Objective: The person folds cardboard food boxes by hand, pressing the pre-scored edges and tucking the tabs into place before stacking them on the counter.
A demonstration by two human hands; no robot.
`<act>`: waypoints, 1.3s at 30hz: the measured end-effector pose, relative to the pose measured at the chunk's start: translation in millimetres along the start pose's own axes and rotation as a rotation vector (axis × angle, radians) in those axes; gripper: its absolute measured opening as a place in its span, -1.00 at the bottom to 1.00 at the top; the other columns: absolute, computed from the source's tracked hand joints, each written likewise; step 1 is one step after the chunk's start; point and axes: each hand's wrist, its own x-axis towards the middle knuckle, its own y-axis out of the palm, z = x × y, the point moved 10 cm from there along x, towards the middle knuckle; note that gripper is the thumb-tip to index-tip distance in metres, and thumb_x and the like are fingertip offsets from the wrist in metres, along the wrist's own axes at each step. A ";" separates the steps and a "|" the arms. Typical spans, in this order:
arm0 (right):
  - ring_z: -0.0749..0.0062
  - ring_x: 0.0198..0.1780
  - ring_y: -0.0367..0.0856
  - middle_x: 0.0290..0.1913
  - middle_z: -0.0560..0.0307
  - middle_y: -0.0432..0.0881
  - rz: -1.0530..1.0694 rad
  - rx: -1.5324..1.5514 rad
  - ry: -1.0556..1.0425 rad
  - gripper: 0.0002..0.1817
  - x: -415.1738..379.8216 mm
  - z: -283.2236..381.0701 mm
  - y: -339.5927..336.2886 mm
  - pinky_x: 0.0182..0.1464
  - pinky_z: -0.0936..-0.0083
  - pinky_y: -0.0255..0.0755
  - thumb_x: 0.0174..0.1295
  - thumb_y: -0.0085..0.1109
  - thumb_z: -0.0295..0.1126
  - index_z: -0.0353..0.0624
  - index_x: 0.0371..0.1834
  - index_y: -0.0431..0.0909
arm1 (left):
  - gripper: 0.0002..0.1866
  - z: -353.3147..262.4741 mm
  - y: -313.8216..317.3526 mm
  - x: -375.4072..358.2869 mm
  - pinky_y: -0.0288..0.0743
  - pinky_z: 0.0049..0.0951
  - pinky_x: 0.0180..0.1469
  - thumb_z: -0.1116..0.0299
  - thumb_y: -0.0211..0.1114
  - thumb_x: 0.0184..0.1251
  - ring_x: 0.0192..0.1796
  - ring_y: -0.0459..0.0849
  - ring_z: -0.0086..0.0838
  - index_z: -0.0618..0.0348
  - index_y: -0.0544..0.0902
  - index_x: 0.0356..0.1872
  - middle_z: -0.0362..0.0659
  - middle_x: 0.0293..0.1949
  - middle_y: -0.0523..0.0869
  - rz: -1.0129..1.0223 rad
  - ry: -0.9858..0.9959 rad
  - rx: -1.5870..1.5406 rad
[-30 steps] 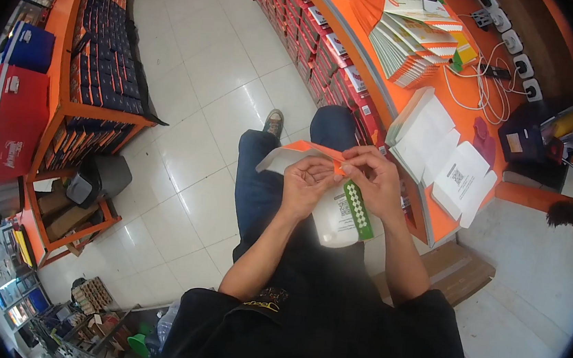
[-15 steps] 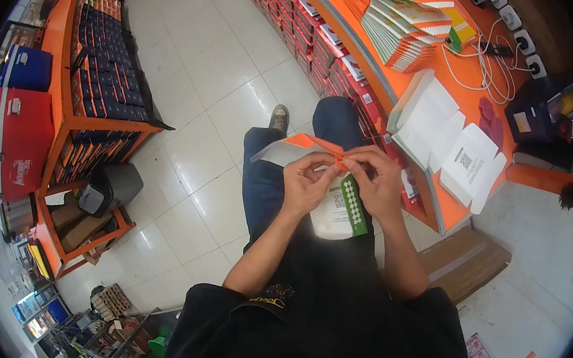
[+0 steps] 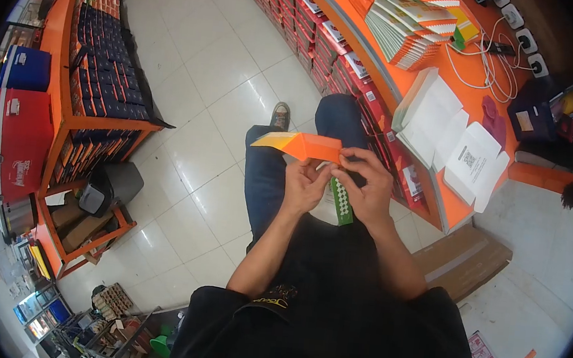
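Over my lap I hold a thin cardboard box with orange, yellow and green printed panels, partly folded. My left hand pinches its lower edge near the middle. The fingers of my right hand are closed on the right end of the orange panel, with the thumb lower down near the fold. A green strip with a white diamond pattern hangs below between my hands. The exact fold under my fingertips is hidden.
To the right, an orange table carries white unfolded cartons, a fanned stack of printed cartons and white cables. Red boxes line its side. A brown cardboard box lies on the floor.
The box has turned so its orange panel faces up more and its white inside is hidden. My right fingers have shifted up along the orange panel; the green part has narrowed and tilted.
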 end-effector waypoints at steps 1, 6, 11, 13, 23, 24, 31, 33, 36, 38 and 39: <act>0.21 -0.11 0.73 -0.11 -0.01 0.70 -0.007 -0.007 -0.002 -0.83 1.2 -6.2 -1.5 -0.04 0.41 0.58 0.07 0.41 -0.60 -0.32 -0.25 0.69 | -0.57 0.3 6.7 1.6 0.52 -0.26 0.28 0.76 0.22 0.32 0.23 0.60 -0.34 0.35 0.51 0.21 -0.03 0.15 0.62 0.030 -0.004 -0.011; 0.16 -0.10 0.70 -0.24 0.06 0.62 -0.175 -0.305 -0.202 -0.77 7.5 4.8 -20.8 -0.05 0.36 0.58 -0.08 0.33 -0.71 -0.28 -0.46 0.45 | -0.53 -46.3 33.8 5.5 0.54 -0.15 0.29 0.74 0.19 0.34 0.32 0.52 -0.28 0.36 0.43 0.28 0.01 0.30 0.49 0.109 -0.045 0.086; 0.07 -0.06 0.66 -0.21 0.01 0.57 -0.216 -0.189 -0.365 -0.73 -5.7 4.4 -14.4 -0.11 0.26 0.48 -0.16 0.30 -0.71 -0.24 -0.44 0.41 | -0.80 -70.4 -14.8 10.0 0.78 -0.22 -0.08 0.52 0.25 0.44 -0.01 0.74 -0.37 0.36 0.57 0.00 0.02 -0.03 0.72 -0.235 -0.100 -0.095; 0.10 -0.03 0.65 -0.16 0.00 0.55 -0.140 -0.185 -0.295 -0.74 -0.6 1.3 -7.5 -0.10 0.29 0.42 -0.12 0.35 -0.64 -0.22 -0.38 0.47 | -0.84 -75.9 -18.2 10.9 0.77 -0.33 -0.11 0.53 0.25 0.44 -0.08 0.75 -0.41 0.38 0.57 -0.05 0.01 -0.09 0.72 -0.271 -0.087 -0.046; 0.21 -0.10 0.66 -0.12 0.11 0.64 -0.082 -0.256 -0.515 -0.70 21.1 55.0 -4.9 -0.05 0.32 0.39 0.12 0.39 -0.45 -0.14 -0.04 0.67 | -0.83 -99.3 -12.9 7.4 0.59 -0.57 -0.02 0.69 0.31 0.31 -0.14 0.74 -0.48 0.43 0.61 -0.10 -0.05 -0.14 0.72 -0.237 0.076 0.189; 0.24 -0.12 0.67 -0.14 0.08 0.66 -0.108 -0.184 -0.429 -0.74 25.1 51.4 -8.8 -0.05 0.36 0.42 0.16 0.38 -0.46 -0.17 -0.06 0.68 | -0.83 -97.7 -15.5 7.8 0.59 -0.57 -0.02 0.69 0.31 0.31 -0.14 0.74 -0.48 0.43 0.61 -0.10 -0.05 -0.14 0.72 -0.243 0.080 0.189; 0.35 -0.08 0.67 -0.10 -0.01 0.67 -0.063 0.508 0.124 -0.89 33.5 22.3 1.1 0.04 0.52 0.50 0.29 0.24 -0.55 -0.35 -0.17 0.66 | -0.78 -91.6 11.4 7.8 0.55 -0.56 0.04 0.68 0.32 0.32 -0.04 0.71 -0.52 0.43 0.66 -0.02 -0.08 -0.07 0.73 -0.159 0.158 0.152; 0.35 -0.08 0.68 -0.09 -0.02 0.67 -0.033 0.439 0.087 -0.89 35.4 25.9 -2.5 0.04 0.51 0.51 0.29 0.23 -0.55 -0.35 -0.18 0.66 | -0.77 -87.1 10.9 10.4 0.56 -0.56 0.03 0.67 0.31 0.33 -0.04 0.71 -0.51 0.43 0.64 -0.01 -0.06 -0.06 0.73 -0.126 0.125 0.098; 0.34 -0.07 0.68 -0.09 -0.02 0.67 0.033 0.329 0.057 -0.88 34.2 29.4 -4.4 0.03 0.49 0.51 0.28 0.24 -0.53 -0.33 -0.18 0.67 | -0.76 -78.1 9.8 10.0 0.56 -0.55 0.02 0.59 0.31 0.37 -0.07 0.71 -0.52 0.43 0.63 0.02 -0.07 -0.08 0.75 -0.087 0.032 0.020; 0.33 -0.07 0.68 -0.09 -0.02 0.67 0.059 0.285 0.054 -0.88 33.4 30.4 -6.1 0.04 0.48 0.51 0.27 0.24 -0.52 -0.32 -0.18 0.67 | -0.75 -72.8 10.9 9.4 0.55 -0.55 0.02 0.53 0.33 0.40 -0.09 0.71 -0.53 0.42 0.63 0.03 -0.08 -0.12 0.77 -0.070 -0.021 -0.007; 0.37 0.01 0.62 -0.04 -0.02 0.63 0.118 0.280 0.073 -0.88 32.5 29.6 -2.4 0.11 0.48 0.46 0.29 0.22 -0.55 -0.34 -0.17 0.65 | -0.77 -71.1 10.5 8.8 0.57 -0.55 0.02 0.56 0.32 0.39 -0.07 0.72 -0.52 0.43 0.63 0.01 -0.04 -0.09 0.76 -0.071 -0.028 -0.021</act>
